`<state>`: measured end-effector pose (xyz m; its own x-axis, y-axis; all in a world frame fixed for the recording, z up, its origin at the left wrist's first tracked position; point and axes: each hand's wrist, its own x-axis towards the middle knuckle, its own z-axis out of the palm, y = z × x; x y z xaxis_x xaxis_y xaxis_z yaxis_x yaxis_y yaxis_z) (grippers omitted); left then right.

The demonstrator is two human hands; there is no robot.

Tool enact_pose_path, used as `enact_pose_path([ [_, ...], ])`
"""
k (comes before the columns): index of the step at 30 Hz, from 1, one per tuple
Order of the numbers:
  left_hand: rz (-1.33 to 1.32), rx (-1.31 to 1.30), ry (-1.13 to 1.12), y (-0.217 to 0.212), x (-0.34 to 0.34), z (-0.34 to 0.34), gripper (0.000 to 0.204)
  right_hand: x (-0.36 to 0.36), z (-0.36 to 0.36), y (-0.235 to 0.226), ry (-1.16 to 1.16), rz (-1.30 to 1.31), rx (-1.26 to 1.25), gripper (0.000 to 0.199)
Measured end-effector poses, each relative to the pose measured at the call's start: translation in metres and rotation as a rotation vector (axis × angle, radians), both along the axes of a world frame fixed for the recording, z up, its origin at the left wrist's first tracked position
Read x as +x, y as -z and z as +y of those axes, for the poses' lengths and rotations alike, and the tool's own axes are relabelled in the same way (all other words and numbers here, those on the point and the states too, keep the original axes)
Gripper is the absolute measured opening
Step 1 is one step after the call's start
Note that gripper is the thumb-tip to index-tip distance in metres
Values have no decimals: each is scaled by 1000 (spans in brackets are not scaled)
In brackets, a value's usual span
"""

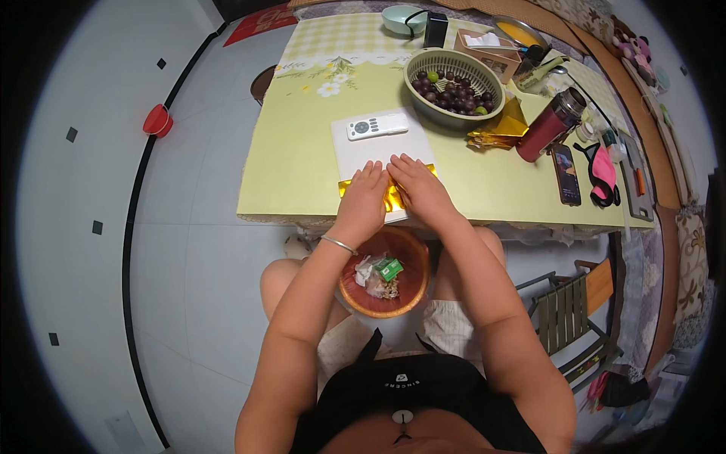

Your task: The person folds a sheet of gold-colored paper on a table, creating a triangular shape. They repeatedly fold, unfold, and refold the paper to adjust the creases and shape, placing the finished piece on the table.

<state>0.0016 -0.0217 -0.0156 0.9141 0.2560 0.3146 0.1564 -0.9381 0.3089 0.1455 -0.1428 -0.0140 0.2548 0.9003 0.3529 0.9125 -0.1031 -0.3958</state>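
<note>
My left hand [363, 200] and my right hand [422, 191] lie side by side, fingers stretched out, pressing flat on a shiny gold foil sheet [394, 200]. Parts of the foil show between and beside the hands; the rest is hidden under them. Beneath it is a flat white rectangular pad or board [363, 153] near the table's front edge. A white remote control [377, 126] rests on the pad's far end, just beyond my fingertips. To the right, more crumpled gold foil [505, 127] sits beside a basket.
On the yellow-green table [291, 166] stand a colander basket [423, 106] of grapes, a dark red thermos [550, 125], a phone [566, 175], a pink-and-black eye mask [603, 174] and a tissue box [488, 54]. A reddish waste bin [350, 291] stands between my legs; a folding chair [567, 310] is at right.
</note>
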Motion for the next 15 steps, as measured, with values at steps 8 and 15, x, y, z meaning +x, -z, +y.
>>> enact_pose_path([
  [8,133,69,94,-18,-18,-4,95,0,-12,-2,76,-32,-100,51],
  [15,145,105,135,-24,-31,-6,101,4,-15,0,63,-177,-206,57],
])
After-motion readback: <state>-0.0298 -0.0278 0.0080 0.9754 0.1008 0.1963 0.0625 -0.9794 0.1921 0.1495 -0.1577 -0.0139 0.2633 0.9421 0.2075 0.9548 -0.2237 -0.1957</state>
